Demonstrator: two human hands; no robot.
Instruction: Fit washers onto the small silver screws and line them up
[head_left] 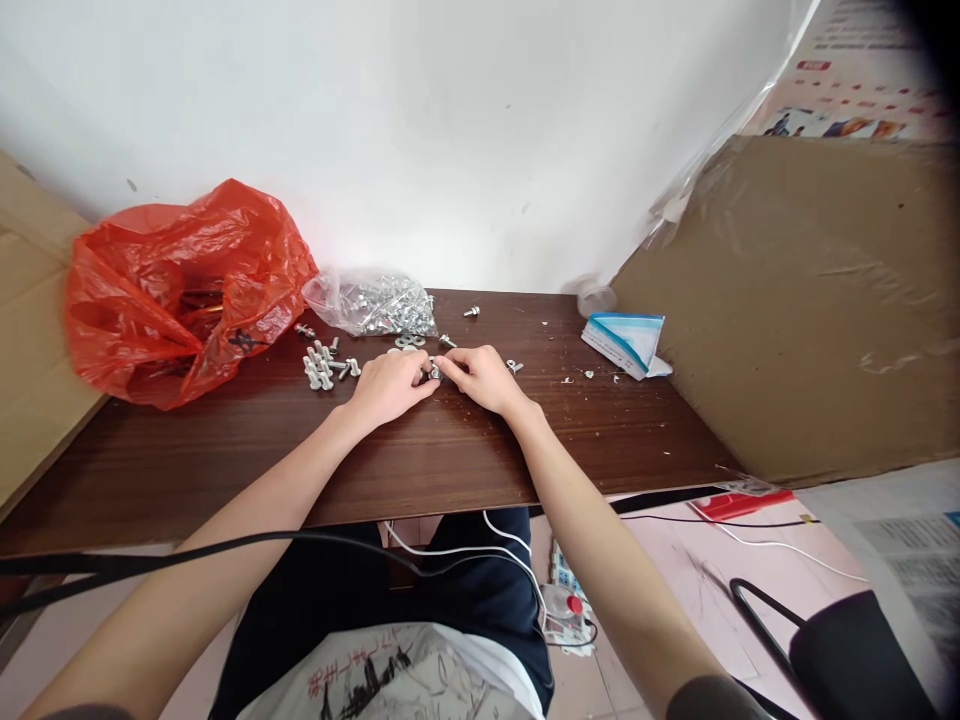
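Note:
My left hand (391,385) and my right hand (484,377) meet over the middle of the brown table. Fingertips of both hands are closed on a small shiny metal fastener (435,370). Its exact shape is mostly covered by the fingers. Left of my left hand stands a cluster of bolts (319,368), with a few more lying beside it. Flat washers (409,341) lie just beyond my fingers, close to a loose bolt (448,341). Another small bolt (514,367) rests to the right of my right hand.
A clear bag of metal fasteners (386,305) lies by the wall, next to a red plastic bag (187,300). On the right are a blue and white packet (626,342), a clear cup (597,298) and a large cardboard box (810,320). A black cable (300,535) crosses near my left forearm.

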